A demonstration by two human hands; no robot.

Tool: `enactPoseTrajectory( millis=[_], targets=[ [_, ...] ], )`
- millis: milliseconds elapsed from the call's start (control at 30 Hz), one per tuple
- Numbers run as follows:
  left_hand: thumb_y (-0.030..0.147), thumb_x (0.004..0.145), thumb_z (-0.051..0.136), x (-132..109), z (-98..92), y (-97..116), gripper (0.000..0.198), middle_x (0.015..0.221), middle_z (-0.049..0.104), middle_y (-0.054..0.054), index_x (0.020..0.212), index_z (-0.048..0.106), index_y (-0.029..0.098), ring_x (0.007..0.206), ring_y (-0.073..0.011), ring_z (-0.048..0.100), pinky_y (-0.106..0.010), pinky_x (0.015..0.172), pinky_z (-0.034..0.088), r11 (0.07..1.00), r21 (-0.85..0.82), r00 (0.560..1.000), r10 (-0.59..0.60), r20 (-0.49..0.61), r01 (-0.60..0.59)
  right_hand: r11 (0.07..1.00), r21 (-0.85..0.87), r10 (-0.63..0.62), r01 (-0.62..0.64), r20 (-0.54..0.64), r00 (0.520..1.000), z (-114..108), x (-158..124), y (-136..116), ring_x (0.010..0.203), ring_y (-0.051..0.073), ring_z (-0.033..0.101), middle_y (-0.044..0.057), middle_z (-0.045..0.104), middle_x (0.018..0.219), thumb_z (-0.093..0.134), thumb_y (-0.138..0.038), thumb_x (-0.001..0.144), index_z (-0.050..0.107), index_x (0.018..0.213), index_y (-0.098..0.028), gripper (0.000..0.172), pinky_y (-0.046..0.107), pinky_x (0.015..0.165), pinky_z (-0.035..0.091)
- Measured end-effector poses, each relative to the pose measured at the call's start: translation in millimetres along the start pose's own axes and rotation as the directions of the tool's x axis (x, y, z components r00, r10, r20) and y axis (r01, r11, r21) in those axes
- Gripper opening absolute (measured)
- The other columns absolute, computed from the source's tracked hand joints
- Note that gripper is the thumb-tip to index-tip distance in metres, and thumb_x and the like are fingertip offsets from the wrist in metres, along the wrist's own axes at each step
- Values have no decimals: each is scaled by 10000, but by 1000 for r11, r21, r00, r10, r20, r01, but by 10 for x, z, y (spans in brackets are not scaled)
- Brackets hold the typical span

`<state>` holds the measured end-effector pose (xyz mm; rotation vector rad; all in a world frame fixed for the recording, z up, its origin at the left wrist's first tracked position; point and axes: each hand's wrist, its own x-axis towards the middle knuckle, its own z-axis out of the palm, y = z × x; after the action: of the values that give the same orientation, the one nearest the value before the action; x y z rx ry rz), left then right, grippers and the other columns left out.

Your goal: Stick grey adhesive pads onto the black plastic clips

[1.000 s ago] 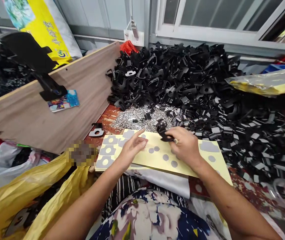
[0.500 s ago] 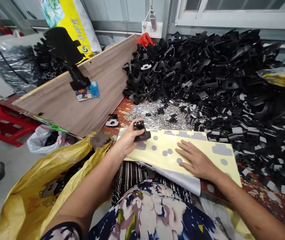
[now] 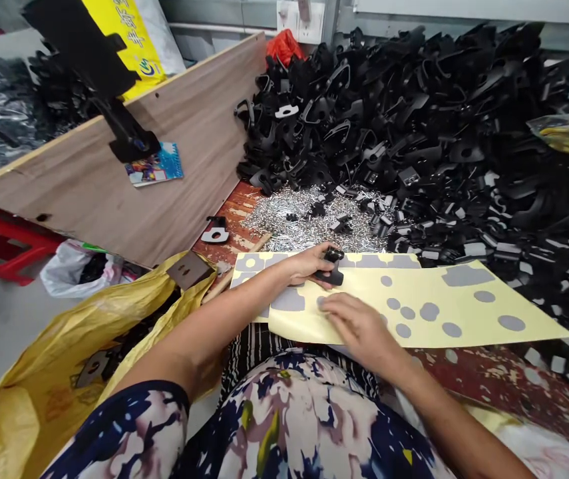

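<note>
Centre of frame: my left hand grips a black plastic clip above the yellow backing sheet | lower centre: my right hand, fingers bunched narrow at the sheet; can't tell if they pinch anything | beyond, mid-frame: silvery pins heaped on the worktop | upper right: black plastic parts, piled.

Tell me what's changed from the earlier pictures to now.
The right hand let go of a black part; the left hand now holds one and has moved rightward with it. The right hand's fingers have drawn together over the yellow sheet, which has shifted right. The black heap and silver pins look unchanged.
</note>
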<state>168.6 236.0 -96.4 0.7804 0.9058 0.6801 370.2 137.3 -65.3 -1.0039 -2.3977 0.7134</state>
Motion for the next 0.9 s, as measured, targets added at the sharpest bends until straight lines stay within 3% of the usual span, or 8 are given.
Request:
enactPoseTrajectory(
  millis=[200, 333, 400, 467, 567, 667, 767, 900],
  targets=[
    [101, 770, 732, -27, -28, -41, 528, 921, 556, -15, 1243, 562, 264, 719, -139, 584, -345, 656, 622, 999, -2, 999, 36, 28, -36, 985, 172, 19, -28, 55, 998, 465, 77, -67, 1273, 311, 629, 126, 709, 1374, 487, -148, 1032, 743, 1250, -234, 348, 573, 1094, 539],
    [133, 759, 754, -22, -28, -46, 534, 909, 586, -18, 1238, 551, 254, 718, -150, 620, -344, 665, 622, 998, -23, 997, 54, 51, -52, 850, 475, 93, -227, 288, 953, 235, 121, -172, 1305, 283, 643, 87, 716, 1378, 526, -223, 1050, 762, 1168, -260, 266, 555, 1150, 500],
    [146, 742, 779, -16, -35, -44, 546, 920, 587, -14, 1226, 552, 254, 704, -143, 620, -346, 657, 626, 998, -29, 997, 61, 52, -59, 695, 655, -53, -296, 458, 887, 43, 119, -331, 1243, 259, 686, 74, 737, 1317, 596, -298, 1039, 757, 1195, -264, 227, 489, 1114, 536],
    [150, 717, 802, -20, -32, -33, 563, 914, 567, 1, 1214, 561, 259, 680, -127, 595, -353, 646, 631, 997, -35, 997, 66, 38, -64, 611, 732, -173, -301, 494, 852, -127, 106, -463, 1165, 245, 706, 58, 746, 1240, 718, -313, 969, 741, 1224, -266, 261, 433, 1066, 558],
    [138, 670, 833, -89, 24, 2, 600, 919, 548, 10, 1197, 578, 271, 673, -117, 560, -337, 637, 613, 991, -87, 994, 96, -42, -100, 745, 640, 107, -190, 167, 980, -251, 108, -423, 1016, 212, 680, 27, 725, 1053, 759, -202, 895, 711, 1066, -260, 187, 366, 962, 553],
    [194, 668, 905, -276, 142, 41, 609, 960, 573, -7, 1192, 604, 274, 715, -124, 563, -271, 634, 546, 958, -224, 981, 157, -115, -180, 817, 562, 348, -130, -299, 889, -246, 145, -111, 891, 189, 645, 5, 666, 907, 732, -189, 885, 650, 981, -259, 145, 338, 860, 539],
    [396, 750, 915, -513, 277, 42, 546, 1005, 606, -24, 1207, 639, 282, 722, -129, 555, -262, 630, 512, 902, -383, 980, 178, -90, -199, 770, 633, 404, -78, -390, 827, -206, 172, 162, 867, 181, 652, 0, 662, 907, 785, -228, 849, 650, 1020, -260, 220, 336, 840, 550],
    [557, 813, 840, -695, 429, -19, 512, 1049, 621, -44, 1197, 678, 260, 791, -183, 600, -325, 645, 567, 854, -470, 975, 184, -126, -222, 756, 649, 423, -83, -389, 818, -129, 183, 210, 867, 183, 652, 5, 664, 896, 808, -246, 837, 663, 978, -254, 202, 345, 843, 550]
  ],
)
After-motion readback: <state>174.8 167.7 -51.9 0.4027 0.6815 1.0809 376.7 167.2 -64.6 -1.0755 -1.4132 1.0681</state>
